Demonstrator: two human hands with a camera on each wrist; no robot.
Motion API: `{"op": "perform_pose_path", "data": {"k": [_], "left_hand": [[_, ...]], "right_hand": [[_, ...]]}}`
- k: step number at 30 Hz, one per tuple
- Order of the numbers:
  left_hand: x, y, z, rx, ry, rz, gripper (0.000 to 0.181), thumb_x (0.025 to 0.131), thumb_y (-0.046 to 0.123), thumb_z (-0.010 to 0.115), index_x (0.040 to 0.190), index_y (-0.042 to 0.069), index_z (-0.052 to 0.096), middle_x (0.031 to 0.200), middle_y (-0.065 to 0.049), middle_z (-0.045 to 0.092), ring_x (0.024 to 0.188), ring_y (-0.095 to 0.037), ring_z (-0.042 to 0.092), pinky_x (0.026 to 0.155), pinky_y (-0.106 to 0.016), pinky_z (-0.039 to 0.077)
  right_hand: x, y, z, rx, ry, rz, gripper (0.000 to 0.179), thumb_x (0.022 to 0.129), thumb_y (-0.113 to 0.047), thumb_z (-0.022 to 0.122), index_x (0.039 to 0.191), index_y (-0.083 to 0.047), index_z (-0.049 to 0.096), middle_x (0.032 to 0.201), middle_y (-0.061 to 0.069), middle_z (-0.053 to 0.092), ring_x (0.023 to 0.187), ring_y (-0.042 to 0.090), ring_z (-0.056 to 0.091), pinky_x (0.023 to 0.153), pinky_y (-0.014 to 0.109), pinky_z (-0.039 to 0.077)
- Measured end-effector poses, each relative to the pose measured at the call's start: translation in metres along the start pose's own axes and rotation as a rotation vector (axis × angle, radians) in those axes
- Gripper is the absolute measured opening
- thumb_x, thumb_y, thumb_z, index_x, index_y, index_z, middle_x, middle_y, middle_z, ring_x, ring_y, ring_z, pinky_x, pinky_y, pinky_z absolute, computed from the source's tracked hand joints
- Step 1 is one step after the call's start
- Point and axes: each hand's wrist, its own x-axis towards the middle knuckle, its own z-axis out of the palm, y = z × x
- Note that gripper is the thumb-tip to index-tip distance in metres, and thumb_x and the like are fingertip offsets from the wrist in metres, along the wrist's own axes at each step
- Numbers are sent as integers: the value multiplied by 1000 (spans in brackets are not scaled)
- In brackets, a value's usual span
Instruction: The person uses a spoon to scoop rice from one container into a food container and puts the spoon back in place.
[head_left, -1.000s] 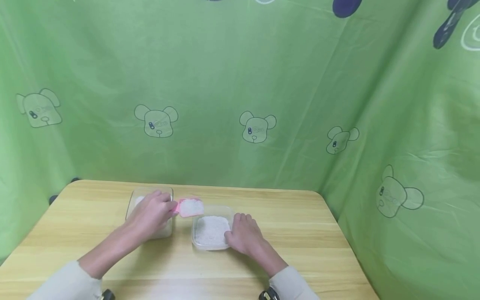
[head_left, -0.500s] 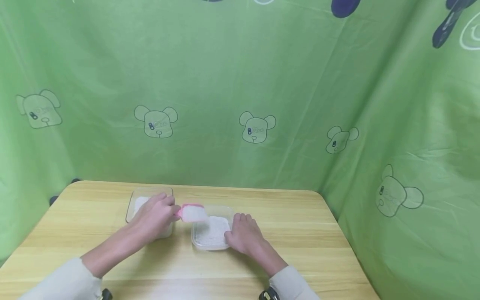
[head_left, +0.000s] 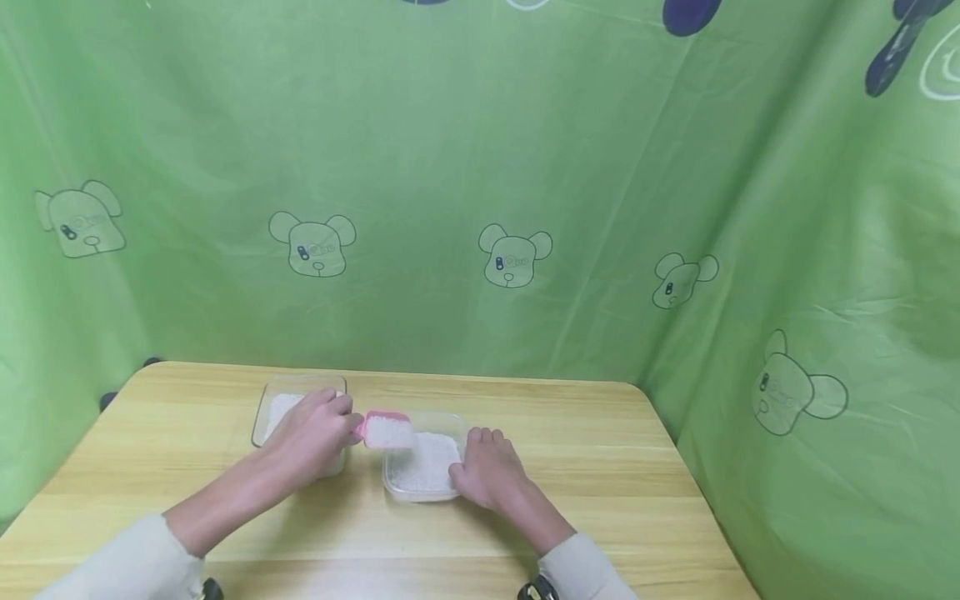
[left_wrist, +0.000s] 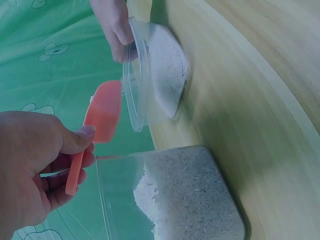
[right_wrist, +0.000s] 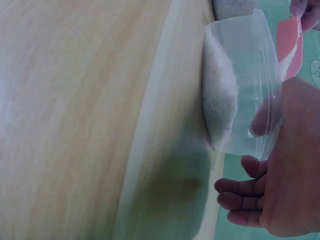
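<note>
My left hand [head_left: 313, 435] pinches the handle of a pink scoop [left_wrist: 104, 111], thumb on one side and fingers curled on the other. White rice [head_left: 388, 431] fills the scoop, whose front edge overlaps the near-left rim of a clear plastic container [right_wrist: 247, 131] in the head view. More rice [right_wrist: 220, 95] lies in that container, which stands on the table. At its right side my right hand [head_left: 491, 468] grips the rim, with the thumb inside the wall. Beneath my left hand is a second clear container [left_wrist: 125, 172], also holding rice and partly hidden by the hand.
Both containers stand side by side on a light wooden table [head_left: 585, 467], with a narrow gap between them. A green curtain [head_left: 420, 317] printed with bear heads hangs behind the table and along its right side.
My left hand has moved the filled scoop slightly right and toward me, over the right container's edge. The right hand keeps its grip in the same place.
</note>
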Motion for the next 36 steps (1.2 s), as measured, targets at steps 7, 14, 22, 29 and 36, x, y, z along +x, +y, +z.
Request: {"op": "perform_pose_path", "data": {"k": [7,14,22,29,36], "left_hand": [[2,3,-3,-4,27,25,17,74,19,93,83,12,80,71,1,63,68,-11,42,64,-24,42],[4,3,-6,30,30,75,13,76,4,87,78,15,79,66,4,56,67,-11,33,61,-22,33],[6,6,-6,62,15,127,35,63,-17,67,75,14,77,68,4,59,67,-12,34,62,-21,32],[10,10,-5,69,-25,133,40,64,-20,69,79,16,78,73,3,63,70,-13,41,64,-24,36],[20,17,1,112,-35,164,33,64,-14,77,82,14,79,75,2,62,70,-15,43,61,-25,37]], "right_hand": [[0,0,1,-3,2,-2,43,86,-32,51,109,4,55,94,12,51,89,27,47,85,44,45],[1,0,1,-4,4,-5,44,87,-33,51,110,5,55,95,12,51,89,26,46,84,44,45],[1,1,2,-1,1,-4,42,87,-33,52,107,3,54,93,11,50,88,26,45,83,43,44],[2,0,0,7,-1,-1,41,86,-33,53,106,3,55,92,10,50,87,25,45,82,42,44],[2,1,0,7,-3,-1,42,86,-34,53,107,3,55,92,10,50,87,25,45,81,41,44]]}}
